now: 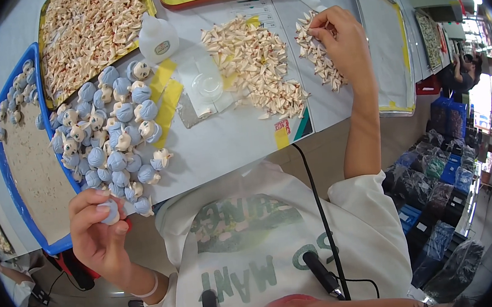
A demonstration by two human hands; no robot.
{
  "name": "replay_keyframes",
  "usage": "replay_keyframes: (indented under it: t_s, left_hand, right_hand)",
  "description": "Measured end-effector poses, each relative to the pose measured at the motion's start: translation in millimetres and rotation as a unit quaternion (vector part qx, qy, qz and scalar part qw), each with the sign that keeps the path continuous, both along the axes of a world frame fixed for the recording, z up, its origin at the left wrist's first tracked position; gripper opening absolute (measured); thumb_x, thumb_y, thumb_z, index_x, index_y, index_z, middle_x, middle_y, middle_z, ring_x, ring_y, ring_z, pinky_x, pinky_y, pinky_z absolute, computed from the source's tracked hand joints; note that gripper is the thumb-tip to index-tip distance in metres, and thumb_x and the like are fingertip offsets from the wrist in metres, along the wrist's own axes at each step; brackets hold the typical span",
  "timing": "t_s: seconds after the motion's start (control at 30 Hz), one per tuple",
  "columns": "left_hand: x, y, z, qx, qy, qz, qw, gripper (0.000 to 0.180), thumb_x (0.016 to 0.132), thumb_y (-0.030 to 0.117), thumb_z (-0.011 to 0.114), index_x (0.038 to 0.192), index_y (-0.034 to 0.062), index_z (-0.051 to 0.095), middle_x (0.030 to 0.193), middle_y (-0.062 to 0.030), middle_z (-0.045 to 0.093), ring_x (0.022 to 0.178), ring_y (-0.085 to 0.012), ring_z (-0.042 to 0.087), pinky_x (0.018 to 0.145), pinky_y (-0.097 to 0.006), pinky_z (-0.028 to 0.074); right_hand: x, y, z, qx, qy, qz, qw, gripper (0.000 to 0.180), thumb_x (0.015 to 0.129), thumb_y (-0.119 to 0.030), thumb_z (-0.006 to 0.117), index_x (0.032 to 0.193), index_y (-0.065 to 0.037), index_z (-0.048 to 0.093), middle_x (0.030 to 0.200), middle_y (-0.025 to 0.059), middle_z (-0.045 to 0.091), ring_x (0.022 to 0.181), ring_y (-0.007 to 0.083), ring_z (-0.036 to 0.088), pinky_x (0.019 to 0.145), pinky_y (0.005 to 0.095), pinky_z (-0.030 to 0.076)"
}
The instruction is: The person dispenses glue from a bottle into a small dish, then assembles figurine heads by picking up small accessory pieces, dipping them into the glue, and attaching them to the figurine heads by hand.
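My left hand (97,239) is closed around a small doll head with blue hair (109,213), near the table's front edge. Only the head's rounded blue side shows between the fingers. Just beyond it lies a heap of similar blue-haired doll heads (117,161), several with pale pointed ears and painted eyes. Over on the right, my right hand (338,38) reaches into a small pile of pale pointed pieces (323,66), thumb and fingertips pinched together. Whatever sits in that pinch is too small to make out. A larger pile of pointed pieces (258,63) spreads to its left.
A blue tray (2,153) with some doll heads stands at left, beside a yellow-edged tray of pointed pieces (151,3). A white bottle (158,39) and a clear round dish (207,86) stand mid-table. A metal-rimmed tray (386,45) lies at right; bagged crates (433,189) fill the floor.
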State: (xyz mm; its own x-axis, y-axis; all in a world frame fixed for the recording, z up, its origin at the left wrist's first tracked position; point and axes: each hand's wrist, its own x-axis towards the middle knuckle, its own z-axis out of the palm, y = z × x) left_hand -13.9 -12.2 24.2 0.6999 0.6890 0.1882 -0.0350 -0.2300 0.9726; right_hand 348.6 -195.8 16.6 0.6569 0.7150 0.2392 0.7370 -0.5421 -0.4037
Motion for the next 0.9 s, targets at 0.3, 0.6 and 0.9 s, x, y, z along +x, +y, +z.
replay_keyframes:
  t_s: [0.3, 0.6, 0.9]
  left_hand:
    - [6.6, -12.0, -7.5, -0.067, -0.043, -0.043, 0.996, 0.027, 0.072, 0.01, 0.069, 0.092, 0.0001, 0.054, 0.099, -0.0145, 0.049, 0.075, -0.0176, 0.054, 0.062, -0.024, 0.046]
    - [24.5, -30.8, -12.3, -0.308, -0.117, -0.094, 0.939, 0.029, 0.073, -0.001, 0.064, 0.099, -0.005, 0.054, 0.105, -0.0191, 0.053, 0.091, -0.0258, 0.056, 0.077, -0.033, 0.048]
    - [26.5, -31.0, -21.9, -0.341, -0.172, -0.114, 0.917, 0.031, 0.069, 0.001, 0.069, 0.097, -0.0049, 0.057, 0.102, -0.0175, 0.054, 0.095, -0.0252, 0.054, 0.083, -0.034, 0.043]
  right_hand:
    - [-36.4, -15.0, 14.6, 0.313, 0.299, 0.053, 0.9, 0.009, 0.08, 0.004, 0.051, 0.088, 0.003, 0.051, 0.083, 0.0119, 0.059, 0.075, 0.0174, 0.058, 0.072, 0.0281, 0.048]
    - [-78.3, -1.3, 1.4, 0.355, 0.405, 0.111, 0.835, 0.012, 0.079, -0.001, 0.058, 0.09, 0.004, 0.055, 0.086, 0.0104, 0.055, 0.071, 0.0131, 0.051, 0.065, 0.024, 0.041]
    - [-80.3, 27.8, 14.6, 0.276, 0.385, 0.123, 0.872, 0.014, 0.073, 0.005, 0.06, 0.087, 0.004, 0.058, 0.082, 0.0083, 0.058, 0.073, 0.0119, 0.054, 0.066, 0.0212, 0.043]
